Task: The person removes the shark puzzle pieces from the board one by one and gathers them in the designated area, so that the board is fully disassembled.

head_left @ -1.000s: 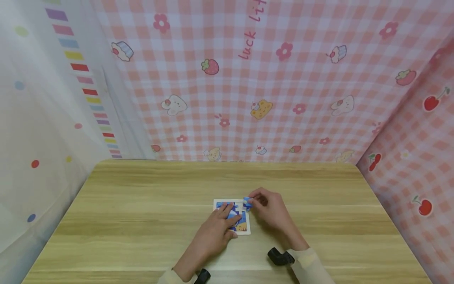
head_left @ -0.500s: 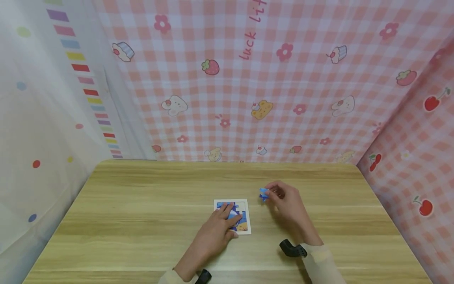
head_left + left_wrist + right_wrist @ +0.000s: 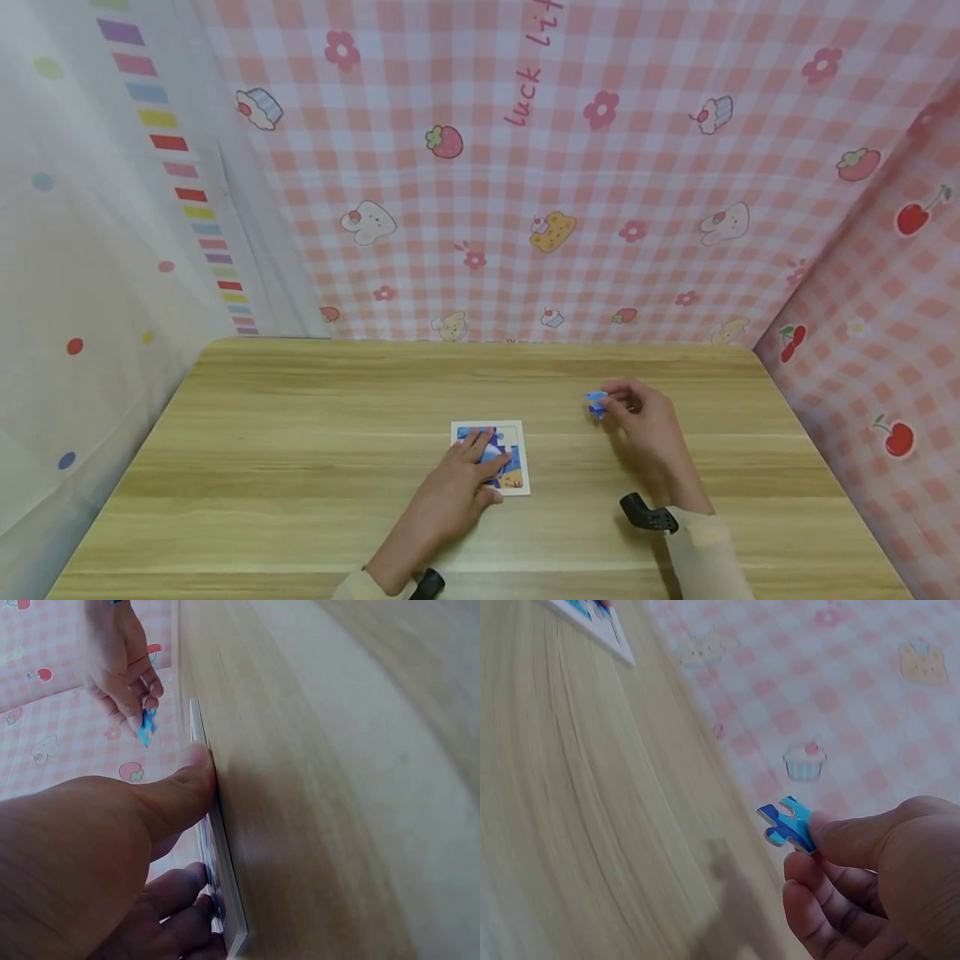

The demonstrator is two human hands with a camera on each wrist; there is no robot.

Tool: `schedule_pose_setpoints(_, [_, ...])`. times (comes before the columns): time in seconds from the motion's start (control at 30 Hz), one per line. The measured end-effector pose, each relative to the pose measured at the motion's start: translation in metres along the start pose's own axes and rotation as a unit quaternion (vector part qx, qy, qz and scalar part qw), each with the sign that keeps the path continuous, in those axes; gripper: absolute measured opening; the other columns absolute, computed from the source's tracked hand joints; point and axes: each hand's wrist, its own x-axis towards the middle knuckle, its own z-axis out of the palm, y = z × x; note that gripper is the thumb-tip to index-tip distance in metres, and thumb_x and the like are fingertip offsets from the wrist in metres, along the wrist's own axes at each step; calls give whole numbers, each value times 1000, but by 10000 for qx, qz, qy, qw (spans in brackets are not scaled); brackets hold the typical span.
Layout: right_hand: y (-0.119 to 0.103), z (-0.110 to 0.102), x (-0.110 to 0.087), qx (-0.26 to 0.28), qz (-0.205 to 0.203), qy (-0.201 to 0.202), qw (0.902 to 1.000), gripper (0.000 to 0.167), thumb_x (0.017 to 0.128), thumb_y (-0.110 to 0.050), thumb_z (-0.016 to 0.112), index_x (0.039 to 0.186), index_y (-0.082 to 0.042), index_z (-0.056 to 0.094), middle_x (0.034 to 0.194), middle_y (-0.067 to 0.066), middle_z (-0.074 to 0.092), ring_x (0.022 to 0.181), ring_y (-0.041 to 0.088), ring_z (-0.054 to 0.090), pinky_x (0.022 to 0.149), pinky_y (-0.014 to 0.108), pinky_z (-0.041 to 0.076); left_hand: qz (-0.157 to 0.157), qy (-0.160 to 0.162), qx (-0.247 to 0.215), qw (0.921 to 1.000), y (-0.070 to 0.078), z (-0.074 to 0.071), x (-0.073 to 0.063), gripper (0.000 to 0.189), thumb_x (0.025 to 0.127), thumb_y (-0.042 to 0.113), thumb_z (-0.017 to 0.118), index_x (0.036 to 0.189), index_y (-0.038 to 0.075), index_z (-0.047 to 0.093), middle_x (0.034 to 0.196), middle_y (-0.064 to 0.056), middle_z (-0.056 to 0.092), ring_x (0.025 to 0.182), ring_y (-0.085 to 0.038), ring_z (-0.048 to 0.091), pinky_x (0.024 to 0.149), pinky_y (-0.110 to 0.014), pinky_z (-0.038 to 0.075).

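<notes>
A small square jigsaw puzzle with a white frame point(image 3: 525, 467) lies on the table, its picture blue with some orange at the lower right. My left hand point(image 3: 453, 487) rests on it with fingers spread, covering much of the picture; the thumb lies at the near edge. At the frame's upper right corner a pale gap shows where the backing is bare. Off to the right, my right hand point(image 3: 647, 421) pinches a blue puzzle piece point(image 3: 789, 825) between thumb and fingers. The right wrist view shows this piece held above the table, its shadow below.
The wooden table point(image 3: 300, 467) extends around the puzzle on every side. Behind it hangs a pink checked cloth point(image 3: 495, 192), with a similar cloth on the right and a white dotted one point(image 3: 97, 275) on the left. Each wrist wears a black device point(image 3: 647, 513).
My right hand has lifted the blue piece off the puzzle's upper right corner and carried it to the right, leaving a bare gap there. The left hand has stayed put.
</notes>
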Motion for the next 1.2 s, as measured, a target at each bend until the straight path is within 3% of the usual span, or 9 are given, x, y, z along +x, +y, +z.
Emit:
schedule_pose_setpoints(0.27, [18, -10, 2, 149, 494, 132, 9986, 22, 103, -20, 63, 120, -8, 69, 104, 13, 73, 89, 17, 66, 71, 21, 55, -14, -5, -17, 10000, 0, -1, -1, 52, 98, 32, 68, 147, 20, 58, 167, -15, 33, 156, -37, 28, 126, -53, 29])
schedule_pose_setpoints(0.57, [32, -28, 0, -105, 790, 345, 9962, 23, 104, -22, 62, 118, -6, 69, 105, 13, 73, 89, 16, 66, 71, 20, 52, -20, -44, -83, 10000, 0, -1, -1, 53, 98, 32, 67, 148, 20, 57, 167, -15, 31, 156, -37, 27, 126, -53, 27])
schedule_pose_setpoints(0.87, [42, -37, 2, -1113, 297, 837, 9898, 17, 98, -15, 68, 106, 0, 73, 91, 13, 74, 76, 11, 60, 65, 19, 45, -99, -58, -131, 9998, 0, -2, -2, 53, 98, 33, 68, 148, 21, 57, 168, -14, 31, 156, -37, 27, 125, -55, 29])
schedule_pose_setpoints(1.2, [44, -38, 1, -1565, 337, 658, 9849, 18, 99, -13, 65, 106, 2, 72, 89, 13, 68, 80, 22, 58, 68, 28, 44, 77, 1, -142, 9999, 0, -4, -2, 52, 97, 31, 69, 146, 18, 59, 166, -16, 35, 155, -38, 30, 124, -54, 32])
